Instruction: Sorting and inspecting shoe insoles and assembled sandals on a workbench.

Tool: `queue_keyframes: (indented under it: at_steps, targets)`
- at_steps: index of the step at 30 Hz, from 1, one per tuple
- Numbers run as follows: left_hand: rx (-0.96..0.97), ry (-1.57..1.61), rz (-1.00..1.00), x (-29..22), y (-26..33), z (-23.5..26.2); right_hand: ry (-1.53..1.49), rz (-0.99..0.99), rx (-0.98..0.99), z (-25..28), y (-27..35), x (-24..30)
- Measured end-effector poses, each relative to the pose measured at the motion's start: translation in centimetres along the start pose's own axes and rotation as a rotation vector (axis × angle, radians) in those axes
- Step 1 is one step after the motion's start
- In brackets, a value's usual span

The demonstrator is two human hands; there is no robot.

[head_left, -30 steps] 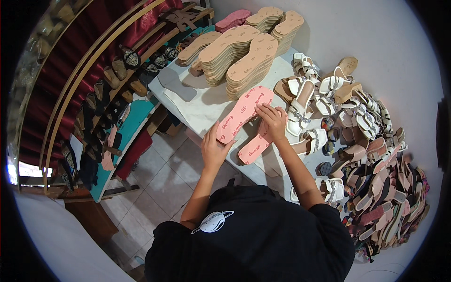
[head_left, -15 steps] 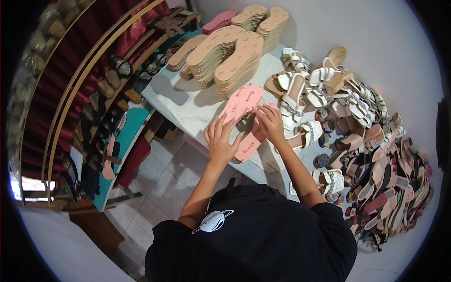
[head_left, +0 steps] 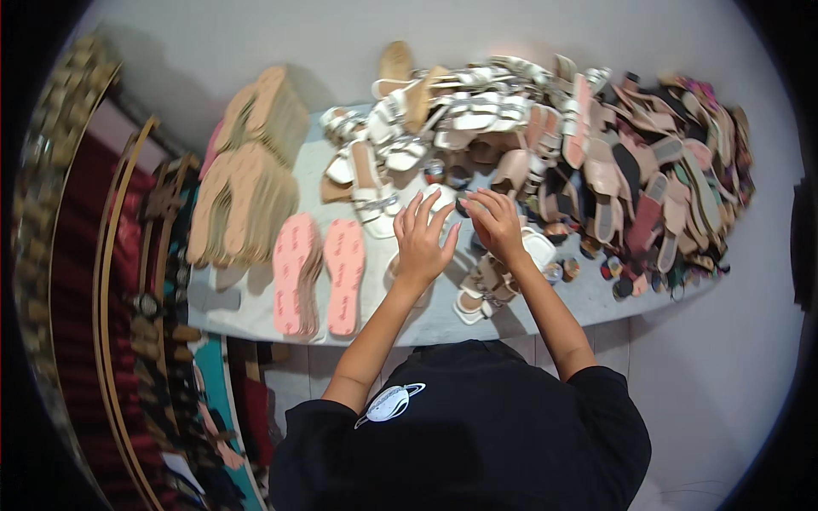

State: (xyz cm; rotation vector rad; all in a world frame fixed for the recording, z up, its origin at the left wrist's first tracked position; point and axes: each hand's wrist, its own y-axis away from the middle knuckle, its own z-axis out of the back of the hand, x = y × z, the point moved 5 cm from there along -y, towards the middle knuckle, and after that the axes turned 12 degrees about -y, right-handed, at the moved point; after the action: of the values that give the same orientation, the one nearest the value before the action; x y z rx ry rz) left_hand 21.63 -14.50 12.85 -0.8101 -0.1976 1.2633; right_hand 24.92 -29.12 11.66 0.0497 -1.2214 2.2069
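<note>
My left hand (head_left: 423,247) hovers over the middle of the table, fingers spread, holding nothing visible. To its right is my right hand (head_left: 497,226), its fingers bent and close together. A small dark spot shows at its fingertips; whether it is held or lies behind them I cannot tell. Under and around the hands lie white strappy sandals, one being a white sandal (head_left: 486,288) with a decorated strap near the front edge. Left of my hands, a pink insole stack (head_left: 294,272) stands beside a second group of pink insoles (head_left: 344,277), toes pointing away from me.
Tall stacks of beige insoles (head_left: 251,204) stand at the table's left. A large heap of mixed sandals (head_left: 648,179) covers the right side. Small round coloured pieces (head_left: 554,271) lie among the shoes. A shoe rack (head_left: 158,315) with a red curtain is farther left.
The view has turned right. My hands have left the pink insoles, which now lie side by side on the table, and are over the white sandals.
</note>
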Motion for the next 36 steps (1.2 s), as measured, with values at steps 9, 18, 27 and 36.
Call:
queue_keyframes:
  at_steps: [9,18,27,36]
  targets:
    - [0.006,0.231,-0.286,-15.3,-7.4,-10.6,0.292,-0.152,-0.103,15.9,5.1,-8.5]
    - [-0.001,0.269,-0.361,-27.2,-12.4,-19.4,0.459,-0.192,-0.017,27.8,7.4,-18.0]
    - [0.003,0.195,-0.278,-31.0,-17.3,-28.4,0.685,0.021,0.322,31.4,4.0,-32.6]
    - [0.037,0.106,-0.29,-32.4,-21.1,-35.6,0.831,0.275,0.807,25.3,4.1,-43.4]
